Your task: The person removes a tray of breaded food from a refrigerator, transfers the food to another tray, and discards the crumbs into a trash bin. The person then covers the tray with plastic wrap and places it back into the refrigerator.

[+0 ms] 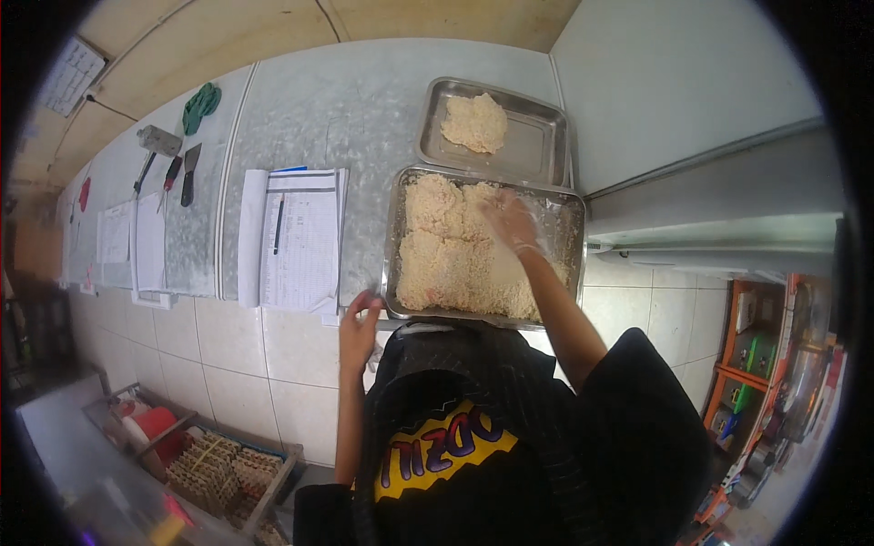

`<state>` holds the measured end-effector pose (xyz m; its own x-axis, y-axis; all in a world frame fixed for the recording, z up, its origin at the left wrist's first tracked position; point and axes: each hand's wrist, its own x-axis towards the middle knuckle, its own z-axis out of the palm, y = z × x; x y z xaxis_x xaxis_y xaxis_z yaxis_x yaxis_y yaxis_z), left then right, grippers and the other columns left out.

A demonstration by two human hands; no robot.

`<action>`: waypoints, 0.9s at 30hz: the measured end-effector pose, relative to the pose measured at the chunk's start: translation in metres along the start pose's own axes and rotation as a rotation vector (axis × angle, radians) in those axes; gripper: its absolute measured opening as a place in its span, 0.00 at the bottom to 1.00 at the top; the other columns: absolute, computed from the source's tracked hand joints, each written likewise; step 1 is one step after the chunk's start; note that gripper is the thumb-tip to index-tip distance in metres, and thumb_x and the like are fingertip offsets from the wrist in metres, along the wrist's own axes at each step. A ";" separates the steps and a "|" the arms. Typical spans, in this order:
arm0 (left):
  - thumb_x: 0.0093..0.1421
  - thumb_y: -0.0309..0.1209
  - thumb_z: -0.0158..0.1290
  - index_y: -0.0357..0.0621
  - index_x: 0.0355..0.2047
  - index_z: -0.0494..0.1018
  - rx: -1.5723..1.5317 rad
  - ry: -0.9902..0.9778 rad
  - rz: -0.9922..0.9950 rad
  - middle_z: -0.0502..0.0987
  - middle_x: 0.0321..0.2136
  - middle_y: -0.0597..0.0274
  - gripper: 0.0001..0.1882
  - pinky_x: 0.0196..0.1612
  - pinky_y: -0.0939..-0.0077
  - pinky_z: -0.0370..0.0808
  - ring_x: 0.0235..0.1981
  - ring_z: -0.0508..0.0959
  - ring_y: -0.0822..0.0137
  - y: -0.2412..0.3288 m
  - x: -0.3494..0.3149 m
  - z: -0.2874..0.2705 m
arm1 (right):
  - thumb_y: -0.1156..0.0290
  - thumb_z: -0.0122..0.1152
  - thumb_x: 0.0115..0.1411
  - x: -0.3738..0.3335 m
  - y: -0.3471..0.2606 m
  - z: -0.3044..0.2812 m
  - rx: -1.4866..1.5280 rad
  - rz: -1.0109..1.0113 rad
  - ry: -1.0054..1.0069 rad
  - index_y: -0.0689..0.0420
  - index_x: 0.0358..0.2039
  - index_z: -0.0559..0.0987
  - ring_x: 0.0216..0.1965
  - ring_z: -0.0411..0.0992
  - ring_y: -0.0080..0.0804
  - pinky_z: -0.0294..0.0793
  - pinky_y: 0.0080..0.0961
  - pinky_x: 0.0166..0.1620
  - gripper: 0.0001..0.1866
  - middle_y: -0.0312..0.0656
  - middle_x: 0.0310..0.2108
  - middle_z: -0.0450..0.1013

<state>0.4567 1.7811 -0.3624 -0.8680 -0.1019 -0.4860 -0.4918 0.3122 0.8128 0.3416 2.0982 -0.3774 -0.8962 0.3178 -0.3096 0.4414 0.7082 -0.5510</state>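
Observation:
A deep metal tray (391,273) in front of me holds several flat pieces coated in pale crumbs (437,264), side by side over loose crumbs. My right hand (510,220), in a clear plastic glove and slightly blurred, rests with fingers stretched over the upper coated piece near the tray's middle. Beyond lies a shallower metal tray (533,141) with one crumb-coated piece (474,124) on its left part. My left hand (359,329) hangs bare by the table's front edge, left of the deep tray, its fingers loosely bent and apart with nothing in them.
An open notebook (305,246) with a pen (278,227) lies left of the trays. Farther left are a meat mallet (158,143), a scraper (189,177) and a green cloth (200,107). Egg trays (205,469) fill a crate at lower left. Orange shelves (751,364) stand right.

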 end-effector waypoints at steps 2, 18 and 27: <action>0.58 0.42 0.53 0.30 0.51 0.67 -0.087 -0.087 -0.039 0.75 0.41 0.48 0.29 0.48 0.75 0.67 0.44 0.73 0.64 0.007 0.005 0.018 | 0.48 0.61 0.48 -0.001 -0.006 0.004 0.159 0.090 0.117 0.60 0.45 0.75 0.48 0.70 0.47 0.65 0.34 0.52 0.31 0.54 0.45 0.72; 0.57 0.36 0.55 0.30 0.46 0.71 -0.115 -0.007 0.089 0.76 0.39 0.53 0.22 0.49 0.74 0.67 0.42 0.74 0.66 -0.003 0.037 0.000 | 0.58 0.59 0.54 -0.044 -0.023 -0.059 0.651 -0.043 0.040 0.60 0.47 0.71 0.35 0.71 0.29 0.69 0.26 0.43 0.24 0.41 0.35 0.73; 0.55 0.37 0.52 0.39 0.42 0.75 0.268 0.014 0.646 0.78 0.38 0.51 0.18 0.45 0.70 0.72 0.42 0.77 0.57 0.129 0.176 0.040 | 0.61 0.57 0.55 0.168 0.033 -0.075 0.283 -0.197 0.207 0.61 0.48 0.69 0.41 0.73 0.39 0.71 0.32 0.45 0.23 0.47 0.40 0.74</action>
<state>0.2432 1.8408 -0.3562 -0.9826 0.1708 0.0735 0.1553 0.5361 0.8297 0.2025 2.2221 -0.3894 -0.9420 0.3343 -0.0303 0.2294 0.5755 -0.7850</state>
